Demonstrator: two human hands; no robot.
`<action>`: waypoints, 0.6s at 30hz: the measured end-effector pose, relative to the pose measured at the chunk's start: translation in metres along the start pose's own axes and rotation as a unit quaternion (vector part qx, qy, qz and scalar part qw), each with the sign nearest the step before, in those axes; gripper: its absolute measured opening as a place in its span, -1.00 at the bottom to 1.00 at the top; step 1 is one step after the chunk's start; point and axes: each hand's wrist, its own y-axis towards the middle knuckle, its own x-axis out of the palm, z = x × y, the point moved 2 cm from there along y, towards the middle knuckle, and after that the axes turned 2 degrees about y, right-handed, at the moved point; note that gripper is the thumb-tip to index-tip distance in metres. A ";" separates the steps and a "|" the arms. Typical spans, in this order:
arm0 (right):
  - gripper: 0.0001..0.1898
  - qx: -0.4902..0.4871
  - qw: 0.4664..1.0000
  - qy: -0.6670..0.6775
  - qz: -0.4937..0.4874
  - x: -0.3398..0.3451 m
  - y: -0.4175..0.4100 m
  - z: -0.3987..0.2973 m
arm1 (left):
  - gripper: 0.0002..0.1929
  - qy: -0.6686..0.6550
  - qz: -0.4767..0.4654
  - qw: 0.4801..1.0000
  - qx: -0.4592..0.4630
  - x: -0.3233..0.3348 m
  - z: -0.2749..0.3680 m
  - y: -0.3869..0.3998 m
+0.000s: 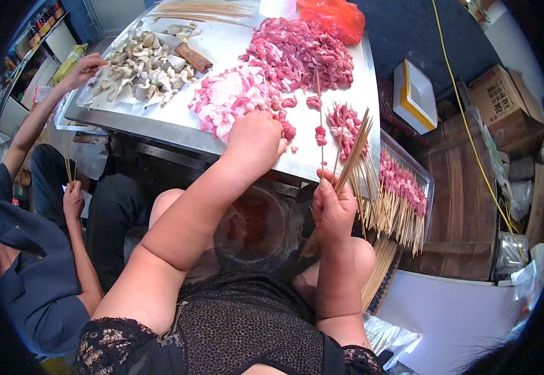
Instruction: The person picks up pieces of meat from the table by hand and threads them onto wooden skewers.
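Observation:
My left hand point(255, 140) reaches over the near edge of the steel-edged table, its fingers at pieces of raw meat beside a pile of pale fatty meat point(234, 96); its fingertips are partly hidden. My right hand point(335, 206) grips a bundle of bamboo skewers point(356, 145) near the table's corner. One thin skewer with spaced meat pieces point(320, 136) rises upright from its thumb and fingers. Beyond lies a heap of darker red meat point(305, 56). Loaded meat skewers point(344, 129) rest on the table's right side, and many more lie in a metal tray point(429, 187).
Oyster mushrooms point(145, 70) and a wooden-handled knife point(193, 57) lie on the table, with loose skewers point(201, 11) and a red plastic bag point(337, 21) behind. A co-worker's hand point(82, 70) is near the mushrooms; their other hand point(73, 201) holds skewers. A cardboard box point(504, 96) stands right.

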 end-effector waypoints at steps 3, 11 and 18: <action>-0.78 0.006 1.000 0.000 0.000 -0.001 -0.002 0.002 | -0.83 0.038 -0.024 0.999 -0.008 0.001 -0.001 -0.001; -0.79 0.033 0.999 -0.017 -0.020 -0.002 -0.004 0.007 | -0.84 -0.501 -0.088 0.825 -0.248 -0.009 -0.032 0.011; -0.79 0.042 0.996 -0.052 -0.061 -0.005 -0.005 0.016 | -0.80 -0.832 -0.087 0.499 -0.228 0.003 -0.036 0.015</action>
